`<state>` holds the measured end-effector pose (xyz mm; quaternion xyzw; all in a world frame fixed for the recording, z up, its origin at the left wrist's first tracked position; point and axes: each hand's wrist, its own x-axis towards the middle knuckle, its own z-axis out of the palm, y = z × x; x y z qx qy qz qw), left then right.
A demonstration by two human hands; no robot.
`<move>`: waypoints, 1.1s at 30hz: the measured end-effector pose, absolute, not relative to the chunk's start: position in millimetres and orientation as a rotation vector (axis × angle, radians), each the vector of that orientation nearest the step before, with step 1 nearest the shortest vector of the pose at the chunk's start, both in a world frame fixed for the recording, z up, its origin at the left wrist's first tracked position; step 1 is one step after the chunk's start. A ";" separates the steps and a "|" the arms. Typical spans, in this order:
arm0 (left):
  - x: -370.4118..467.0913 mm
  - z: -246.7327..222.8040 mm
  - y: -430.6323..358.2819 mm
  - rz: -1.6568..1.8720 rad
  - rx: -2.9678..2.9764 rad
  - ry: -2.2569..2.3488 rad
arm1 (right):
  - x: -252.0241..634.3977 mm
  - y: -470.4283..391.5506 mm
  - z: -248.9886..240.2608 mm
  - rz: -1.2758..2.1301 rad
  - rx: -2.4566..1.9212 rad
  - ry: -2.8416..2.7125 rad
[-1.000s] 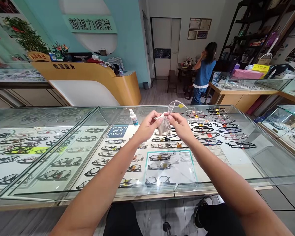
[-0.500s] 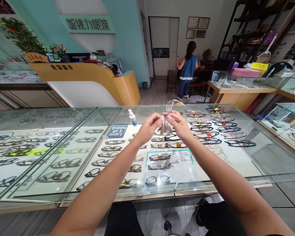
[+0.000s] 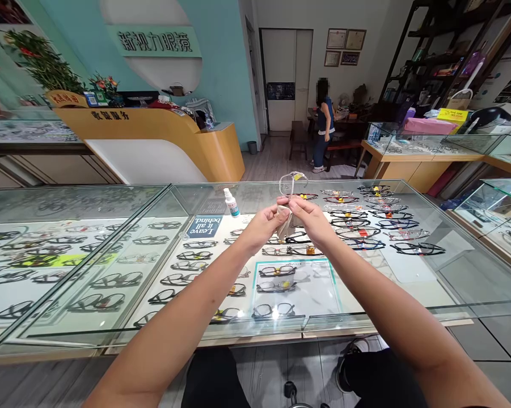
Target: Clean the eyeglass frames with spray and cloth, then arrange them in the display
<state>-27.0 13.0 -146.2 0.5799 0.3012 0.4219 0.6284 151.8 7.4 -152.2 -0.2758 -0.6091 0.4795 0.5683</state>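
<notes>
Both hands are held close together above the glass display case. My left hand [image 3: 264, 224] is closed, its thumb and fingers pinching a beige cleaning cloth [image 3: 284, 226] that hangs down between the hands. My right hand [image 3: 309, 216] is closed at the lower part of a pair of clear-framed eyeglasses [image 3: 293, 184], which sticks up above the fingers with a yellow tag. Cloth and fingers cover the lower part of the eyeglasses. To the left of the hands, a white spray bottle [image 3: 232, 204] stands on the glass top.
Rows of eyeglasses lie inside the glass display case [image 3: 366, 326], around a blue printed card [image 3: 205, 226]. A wooden counter [image 3: 221, 150] stands behind at left. Another person [image 3: 324, 122] stands by a bench at the back. More glass cases [image 3: 421, 148] stand at right.
The eyeglasses have turned and shifted slightly left, and the hands have drawn closer together with the cloth bunched between them. The person at the back has turned and lowered an arm.
</notes>
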 end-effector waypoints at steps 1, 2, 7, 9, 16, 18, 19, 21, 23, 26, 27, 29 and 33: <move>-27.4 -146.5 12.9 0.951 1.325 0.682 | 151.9 7.3 -152.4 1.135 -0.641 -1.435; -27.9 -146.8 12.9 0.937 1.321 0.678 | 151.9 7.2 -152.5 1.149 -0.638 -1.432; -29.0 -147.3 13.4 0.916 1.316 0.675 | 151.8 6.0 -151.9 1.277 -0.657 -1.309; -28.2 -146.4 12.9 0.938 1.337 0.686 | 152.1 5.9 -152.1 1.317 -0.663 -1.262; -23.2 -143.5 7.1 1.020 1.461 0.722 | 151.7 6.7 -153.4 1.372 -0.723 -1.228; -21.6 -144.1 5.7 1.046 1.487 0.735 | 150.4 6.0 -152.8 1.380 -0.715 -1.227; -20.8 -144.4 4.9 1.061 1.495 0.745 | 149.6 5.4 -152.3 1.386 -0.707 -1.224; -19.0 -144.3 2.9 1.097 1.509 0.766 | 148.3 3.6 -151.0 1.391 -0.690 -1.224; -17.0 -143.0 -0.2 1.126 1.524 0.776 | 147.5 1.4 -149.5 1.358 -0.693 -1.258; -13.8 -140.3 -6.0 1.164 1.525 0.766 | 147.0 -1.5 -147.2 1.255 -0.714 -1.332; -12.8 -139.7 -7.8 1.179 1.517 0.762 | 146.8 -2.2 -146.5 1.233 -0.710 -1.347; -11.5 -139.6 -10.3 1.220 1.499 0.770 | 146.2 -2.9 -145.6 1.210 -0.687 -1.364; -12.0 -142.2 -9.5 1.246 1.509 0.819 | 146.2 -2.5 -144.9 1.205 -0.676 -1.364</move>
